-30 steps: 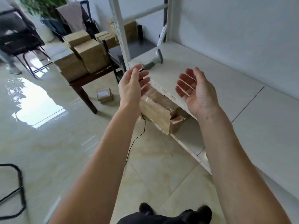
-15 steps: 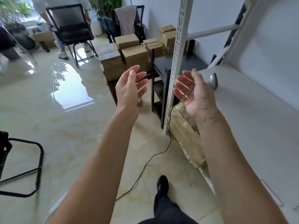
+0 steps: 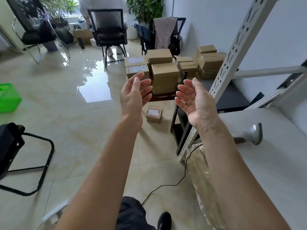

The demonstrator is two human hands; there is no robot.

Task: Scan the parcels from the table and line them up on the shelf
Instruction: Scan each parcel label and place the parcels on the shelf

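Several brown cardboard parcels (image 3: 164, 75) are stacked on a low dark table (image 3: 162, 97) ahead of me. One small parcel (image 3: 154, 113) lies on the floor in front of it. My left hand (image 3: 132, 95) and my right hand (image 3: 194, 100) are raised side by side, palms facing each other, fingers apart, both empty. They hover in the air short of the stack. A grey barcode scanner (image 3: 249, 134) lies on the white shelf board (image 3: 274, 160) to my right, its black cable running down to the floor.
A white perforated shelf post (image 3: 232, 60) rises just right of my right hand. A taped cardboard bundle (image 3: 204, 180) lies under the shelf. Black chairs (image 3: 109, 34) stand behind the table, a person stands behind one. A green bin (image 3: 8, 98) sits far left, a black chair frame (image 3: 25, 155) near left.
My view has turned left from the shelf toward the table and come closer to the parcels. Both hands stay raised and empty throughout.
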